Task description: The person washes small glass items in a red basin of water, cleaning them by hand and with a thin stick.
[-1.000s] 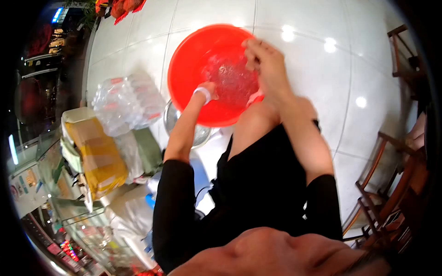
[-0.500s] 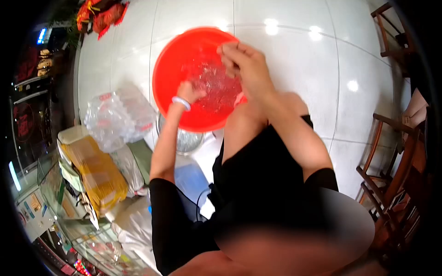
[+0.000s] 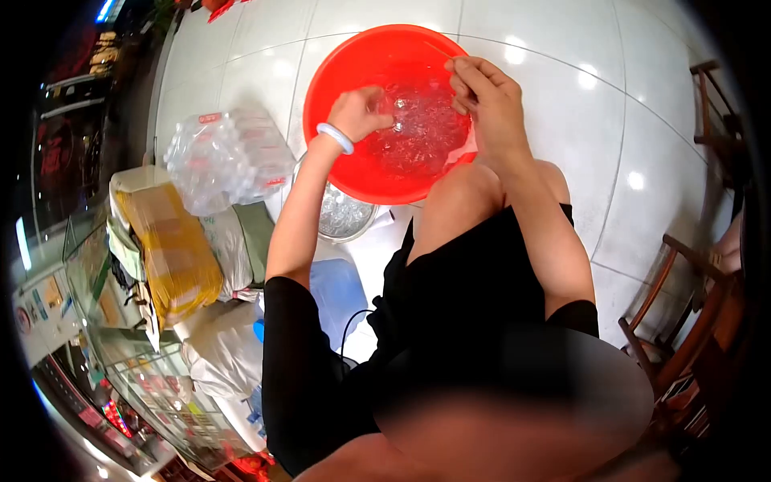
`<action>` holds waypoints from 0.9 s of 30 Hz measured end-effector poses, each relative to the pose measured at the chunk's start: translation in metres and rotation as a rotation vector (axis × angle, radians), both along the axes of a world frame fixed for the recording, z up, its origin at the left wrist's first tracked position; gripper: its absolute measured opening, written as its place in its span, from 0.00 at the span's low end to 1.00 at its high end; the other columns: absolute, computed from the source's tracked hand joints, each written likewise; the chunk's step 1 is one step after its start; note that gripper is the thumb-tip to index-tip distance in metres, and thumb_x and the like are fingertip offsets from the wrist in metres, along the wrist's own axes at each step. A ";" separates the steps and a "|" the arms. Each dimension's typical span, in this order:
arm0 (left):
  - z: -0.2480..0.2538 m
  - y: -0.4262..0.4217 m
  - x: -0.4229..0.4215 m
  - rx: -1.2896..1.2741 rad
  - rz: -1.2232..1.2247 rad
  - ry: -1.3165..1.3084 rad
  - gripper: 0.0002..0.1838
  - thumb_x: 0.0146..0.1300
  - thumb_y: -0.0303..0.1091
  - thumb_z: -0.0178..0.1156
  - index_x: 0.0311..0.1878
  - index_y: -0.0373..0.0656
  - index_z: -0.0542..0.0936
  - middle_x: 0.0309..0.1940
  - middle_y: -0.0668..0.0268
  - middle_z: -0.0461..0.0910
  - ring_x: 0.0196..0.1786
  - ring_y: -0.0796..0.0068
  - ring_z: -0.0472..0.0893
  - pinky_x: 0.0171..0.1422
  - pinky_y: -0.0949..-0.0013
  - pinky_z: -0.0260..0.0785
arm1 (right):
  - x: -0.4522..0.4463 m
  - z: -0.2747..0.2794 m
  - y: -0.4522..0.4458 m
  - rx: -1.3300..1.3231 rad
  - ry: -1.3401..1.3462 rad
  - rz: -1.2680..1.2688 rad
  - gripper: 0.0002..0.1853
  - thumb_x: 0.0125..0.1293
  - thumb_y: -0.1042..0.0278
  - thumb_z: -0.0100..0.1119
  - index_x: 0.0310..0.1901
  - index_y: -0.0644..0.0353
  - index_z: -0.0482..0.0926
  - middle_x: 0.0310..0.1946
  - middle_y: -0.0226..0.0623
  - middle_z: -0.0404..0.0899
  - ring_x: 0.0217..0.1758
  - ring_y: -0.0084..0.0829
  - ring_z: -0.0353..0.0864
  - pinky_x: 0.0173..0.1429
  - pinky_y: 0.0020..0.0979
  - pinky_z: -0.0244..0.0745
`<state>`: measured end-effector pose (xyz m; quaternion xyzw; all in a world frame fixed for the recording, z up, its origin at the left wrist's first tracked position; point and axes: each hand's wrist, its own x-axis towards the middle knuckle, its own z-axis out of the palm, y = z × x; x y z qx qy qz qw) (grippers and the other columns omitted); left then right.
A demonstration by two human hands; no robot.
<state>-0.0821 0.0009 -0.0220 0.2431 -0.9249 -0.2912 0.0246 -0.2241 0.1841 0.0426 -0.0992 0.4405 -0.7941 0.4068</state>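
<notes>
The right grip (image 3: pixel 491 90), at the two o'clock rim of the red basin (image 3: pixel 331 79), is pinched together on a thin stick (image 3: pixel 438 51) pointing toward ten. The left grip (image 3: pixel 355 115), thumb and fingers apart, has risen from about eight o'clock to nine over the basin. Clear pieces (image 3: pixel 418 138) fill its middle; a metal bowl (image 3: pixel 353 236) sits at seven, bagged bottles (image 3: pixel 210 161) toward eight.

Glare spots on floor tiles (image 3: pixel 562 153), dark edges
</notes>
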 end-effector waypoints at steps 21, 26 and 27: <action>-0.087 0.018 0.024 -0.176 -0.017 -0.221 0.25 0.38 0.41 0.68 0.41 0.38 0.77 0.34 0.48 0.78 0.38 0.54 0.78 0.43 0.61 0.72 | 0.005 -0.009 -0.001 0.034 -0.101 -0.003 0.08 0.61 0.70 0.50 0.35 0.67 0.74 0.18 0.26 0.64 0.19 0.15 0.56 0.25 0.19 0.54; 0.034 0.042 0.004 -0.126 0.071 0.274 0.21 0.39 0.37 0.66 0.39 0.39 0.77 0.32 0.52 0.78 0.35 0.56 0.79 0.39 0.61 0.71 | 0.002 -0.002 -0.001 0.031 0.015 -0.052 0.09 0.61 0.69 0.51 0.34 0.67 0.74 0.17 0.25 0.64 0.18 0.15 0.56 0.24 0.19 0.54; 0.042 0.047 0.004 0.034 0.182 0.456 0.20 0.38 0.37 0.66 0.38 0.39 0.77 0.30 0.53 0.78 0.34 0.57 0.79 0.38 0.60 0.71 | 0.002 -0.003 0.000 0.011 -0.043 -0.035 0.09 0.61 0.69 0.51 0.34 0.67 0.74 0.17 0.25 0.64 0.18 0.15 0.56 0.24 0.19 0.54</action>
